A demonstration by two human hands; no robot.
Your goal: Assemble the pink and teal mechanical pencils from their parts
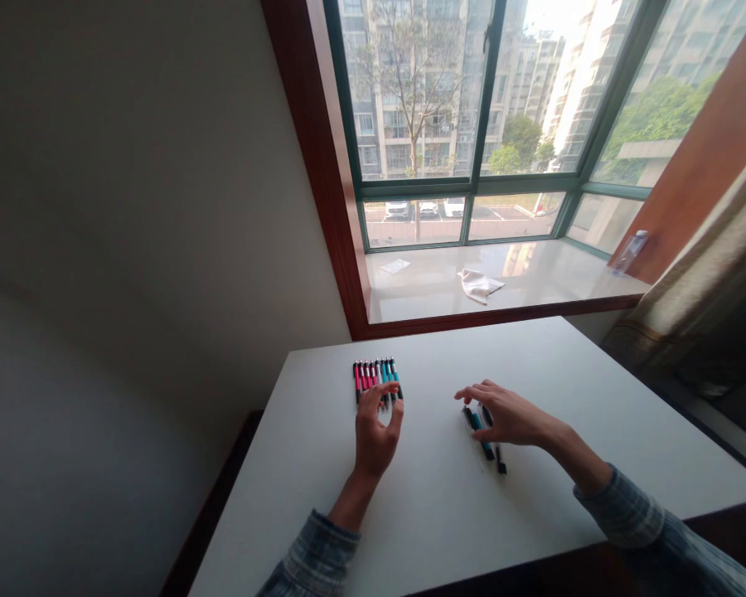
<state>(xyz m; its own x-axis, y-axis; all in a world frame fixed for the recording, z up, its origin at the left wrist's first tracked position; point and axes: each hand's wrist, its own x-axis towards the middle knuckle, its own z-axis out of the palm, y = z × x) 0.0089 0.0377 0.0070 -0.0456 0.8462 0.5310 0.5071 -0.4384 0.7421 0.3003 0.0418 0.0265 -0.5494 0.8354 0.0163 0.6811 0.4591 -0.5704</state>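
Just beyond our curled, open left grip, ranked pens sit within reach; our spread right grip hovers over loose pens.

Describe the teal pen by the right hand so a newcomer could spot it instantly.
On the white table below the window, find the right hand. Under it, among loose dark pens, lies the teal one, apart from the tidy row.
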